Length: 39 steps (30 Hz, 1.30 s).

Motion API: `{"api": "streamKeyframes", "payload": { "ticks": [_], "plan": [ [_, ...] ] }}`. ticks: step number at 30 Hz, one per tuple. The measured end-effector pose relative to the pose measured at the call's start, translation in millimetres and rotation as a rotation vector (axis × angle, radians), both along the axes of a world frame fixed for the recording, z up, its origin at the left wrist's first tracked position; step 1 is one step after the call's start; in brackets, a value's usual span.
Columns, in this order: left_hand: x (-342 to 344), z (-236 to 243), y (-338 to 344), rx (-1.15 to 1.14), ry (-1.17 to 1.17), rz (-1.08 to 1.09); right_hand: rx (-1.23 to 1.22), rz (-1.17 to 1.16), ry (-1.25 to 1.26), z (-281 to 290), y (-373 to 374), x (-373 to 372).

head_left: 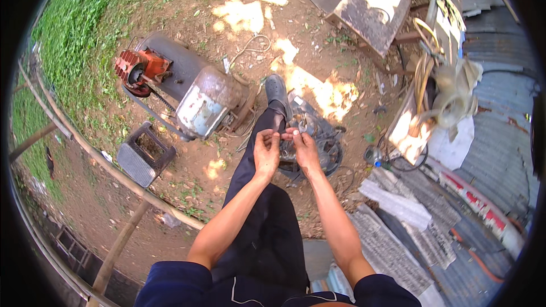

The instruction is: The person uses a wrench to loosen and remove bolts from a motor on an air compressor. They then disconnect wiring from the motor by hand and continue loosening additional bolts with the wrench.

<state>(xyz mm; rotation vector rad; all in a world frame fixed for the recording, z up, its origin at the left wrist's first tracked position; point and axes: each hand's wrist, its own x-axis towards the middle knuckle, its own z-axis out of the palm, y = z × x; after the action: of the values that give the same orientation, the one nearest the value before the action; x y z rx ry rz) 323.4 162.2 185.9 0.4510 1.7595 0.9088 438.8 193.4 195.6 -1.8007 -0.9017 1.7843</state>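
My left hand [267, 153] and my right hand [305, 150] meet in front of me, above my outstretched leg. Fingers and thumbs are pinched together on both, and the fingertips almost touch. Whatever lies between them is too small to make out. Just behind and below the right hand, a dark rounded container [331, 152] on the ground carries a jumble of metal parts, partly covered by the hands. My foot, in a grey clog [276, 92], rests on the dirt at its left.
A rusty air compressor [196, 88] with an orange pump head lies to the left, a grey step stool [136, 156] nearer. A bamboo rail [122, 179] runs along the left. At right are a worn wooden table [372, 8], hanging hoses [424, 74] and corrugated sheets [392, 250].
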Motion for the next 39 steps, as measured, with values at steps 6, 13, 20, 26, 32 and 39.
{"api": "streamKeyframes", "payload": {
  "ticks": [6,13,20,26,32,39],
  "plan": [
    [-48.0,-12.3,140.4,0.253,0.766,0.003,-0.170,0.083,0.087,-62.3,139.0,-12.2],
    [-90.3,-40.0,207.8,-0.519,0.975,0.128,-0.350,0.554,0.076,-48.6,219.9,-96.7],
    [-117.1,-53.6,221.7,-0.487,0.872,0.573,-0.229,0.926,-0.021,-62.9,253.3,-157.5],
    [-124.3,-41.8,228.8,-0.285,0.583,1.131,-0.184,1.302,0.057,-61.4,293.7,-218.5],
    [-143.2,-24.6,261.8,-0.285,0.509,1.814,-0.112,1.704,0.196,-47.4,294.1,-288.7],
    [-170.4,-17.1,278.3,-0.299,0.583,2.352,-0.261,2.168,0.209,-49.4,292.3,-338.2]
  ]
}}
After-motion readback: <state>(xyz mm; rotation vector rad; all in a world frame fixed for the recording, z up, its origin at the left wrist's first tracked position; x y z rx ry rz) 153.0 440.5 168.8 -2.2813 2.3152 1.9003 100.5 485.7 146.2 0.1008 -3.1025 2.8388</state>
